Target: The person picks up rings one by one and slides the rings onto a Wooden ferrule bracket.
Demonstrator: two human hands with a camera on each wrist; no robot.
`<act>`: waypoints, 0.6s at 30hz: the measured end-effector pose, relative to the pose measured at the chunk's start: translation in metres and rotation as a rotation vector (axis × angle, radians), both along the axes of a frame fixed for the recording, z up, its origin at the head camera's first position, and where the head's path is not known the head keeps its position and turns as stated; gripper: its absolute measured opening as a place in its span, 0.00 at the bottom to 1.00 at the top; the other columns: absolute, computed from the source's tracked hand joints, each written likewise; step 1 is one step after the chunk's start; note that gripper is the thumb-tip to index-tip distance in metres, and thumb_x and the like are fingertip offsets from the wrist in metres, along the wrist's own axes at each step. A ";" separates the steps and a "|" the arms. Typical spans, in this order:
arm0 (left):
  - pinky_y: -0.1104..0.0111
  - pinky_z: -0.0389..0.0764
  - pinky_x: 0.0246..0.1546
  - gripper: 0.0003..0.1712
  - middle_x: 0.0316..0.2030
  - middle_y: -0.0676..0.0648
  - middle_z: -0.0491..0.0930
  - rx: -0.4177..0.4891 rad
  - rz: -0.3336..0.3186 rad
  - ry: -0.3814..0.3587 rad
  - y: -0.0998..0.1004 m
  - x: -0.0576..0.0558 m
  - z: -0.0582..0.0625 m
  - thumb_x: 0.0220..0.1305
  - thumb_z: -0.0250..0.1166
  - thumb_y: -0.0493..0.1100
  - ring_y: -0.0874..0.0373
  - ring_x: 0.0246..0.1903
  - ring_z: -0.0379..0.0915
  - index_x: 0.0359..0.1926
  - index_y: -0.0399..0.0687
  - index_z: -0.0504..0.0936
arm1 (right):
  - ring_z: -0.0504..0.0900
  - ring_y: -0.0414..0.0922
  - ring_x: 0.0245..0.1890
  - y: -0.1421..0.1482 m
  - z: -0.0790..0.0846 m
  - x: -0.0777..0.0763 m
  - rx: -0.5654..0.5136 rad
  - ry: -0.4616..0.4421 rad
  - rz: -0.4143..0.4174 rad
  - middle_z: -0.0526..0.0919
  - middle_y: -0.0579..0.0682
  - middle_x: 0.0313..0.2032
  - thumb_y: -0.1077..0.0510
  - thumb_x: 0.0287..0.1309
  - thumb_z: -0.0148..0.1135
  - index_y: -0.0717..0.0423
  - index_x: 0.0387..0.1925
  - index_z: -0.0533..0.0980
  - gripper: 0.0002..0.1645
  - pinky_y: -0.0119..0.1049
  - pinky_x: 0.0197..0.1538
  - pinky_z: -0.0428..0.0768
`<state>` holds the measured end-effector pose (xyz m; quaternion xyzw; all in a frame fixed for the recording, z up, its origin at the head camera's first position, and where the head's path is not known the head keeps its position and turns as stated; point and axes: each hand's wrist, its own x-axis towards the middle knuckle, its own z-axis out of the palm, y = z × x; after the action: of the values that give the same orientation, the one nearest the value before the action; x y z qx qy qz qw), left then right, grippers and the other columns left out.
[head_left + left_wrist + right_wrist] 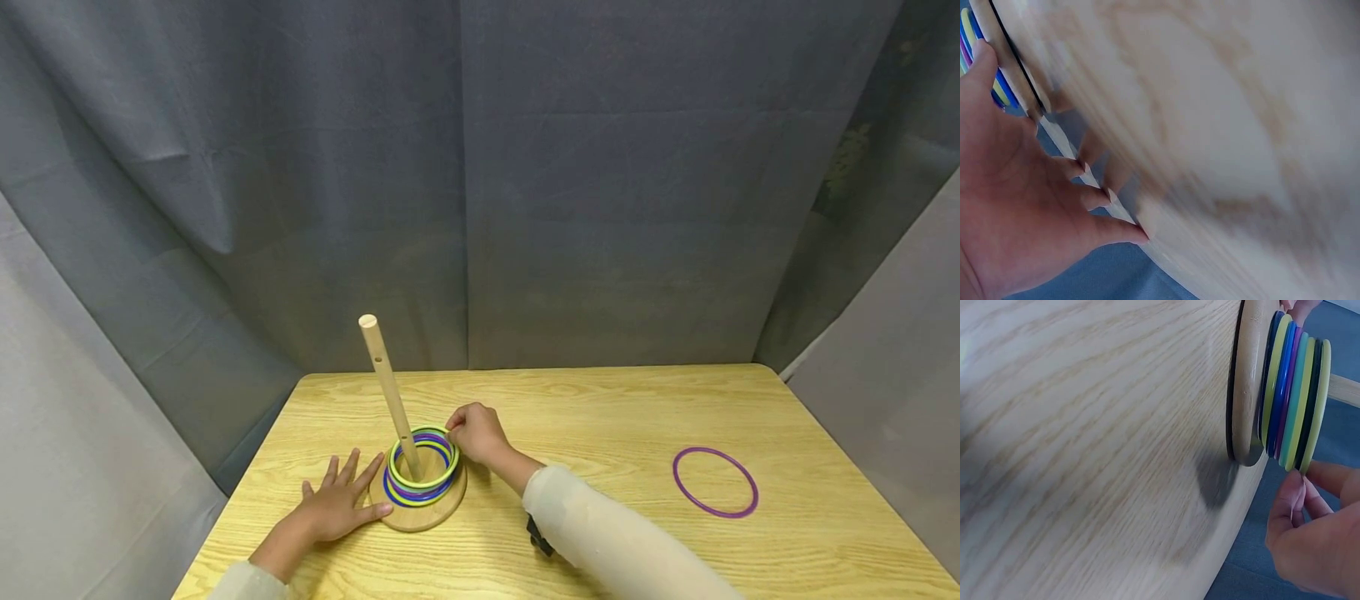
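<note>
Around a wooden peg [386,383] on a round wooden base [417,525] lies a stack of thin rings in yellow-green, blue, purple, teal and dark colours. My right hand [480,433] pinches the edge of the topmost yellow-green ring [1322,400] between thumb and fingertips, at the far right side of the stack. Below that ring sits a dark ring [1310,403], close to the same fingertips. To the left, my left hand [333,504] rests with fingers spread on the tabletop, its thumb over the base's edge beside the blue ring [1281,387]. The peg leans left in the head view.
A single purple ring [701,450] lies flat on the right part of the wood-grain table [600,408]. Grey curtains [600,208] hang behind the table's far edge and on both sides. A small black object [538,537] shows under the right forearm.
</note>
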<state>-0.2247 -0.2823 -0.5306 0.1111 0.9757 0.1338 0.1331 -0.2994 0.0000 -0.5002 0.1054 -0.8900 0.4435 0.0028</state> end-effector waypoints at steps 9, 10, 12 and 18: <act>0.15 0.37 0.58 0.53 0.82 0.33 0.39 0.001 -0.005 -0.005 0.000 -0.001 0.001 0.66 0.53 0.79 0.23 0.77 0.31 0.83 0.66 0.48 | 0.80 0.39 0.29 0.009 0.003 0.005 -0.061 -0.048 0.025 0.85 0.44 0.28 0.63 0.57 0.75 0.55 0.34 0.86 0.03 0.34 0.36 0.81; 0.15 0.37 0.58 0.53 0.81 0.33 0.39 0.004 -0.005 -0.006 0.001 -0.001 0.002 0.67 0.53 0.79 0.23 0.77 0.31 0.83 0.65 0.48 | 0.81 0.39 0.29 0.011 0.003 0.005 -0.065 -0.046 0.026 0.85 0.44 0.28 0.62 0.57 0.75 0.55 0.34 0.86 0.04 0.34 0.37 0.81; 0.15 0.36 0.58 0.53 0.82 0.34 0.39 0.006 -0.004 -0.010 0.001 0.000 0.003 0.67 0.53 0.79 0.23 0.77 0.30 0.83 0.65 0.48 | 0.81 0.40 0.30 0.016 0.002 0.005 -0.078 -0.043 0.034 0.85 0.44 0.29 0.61 0.58 0.75 0.55 0.35 0.86 0.04 0.34 0.38 0.81; 0.15 0.36 0.58 0.53 0.81 0.33 0.39 0.006 -0.005 -0.010 0.001 0.000 0.003 0.67 0.53 0.79 0.23 0.77 0.31 0.83 0.65 0.48 | 0.79 0.40 0.30 0.034 0.000 0.008 -0.120 -0.032 0.059 0.84 0.46 0.30 0.60 0.61 0.73 0.57 0.37 0.86 0.05 0.34 0.35 0.80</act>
<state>-0.2242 -0.2810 -0.5276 0.1132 0.9743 0.1372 0.1381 -0.2915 0.0336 -0.4998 0.1240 -0.8583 0.4976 -0.0179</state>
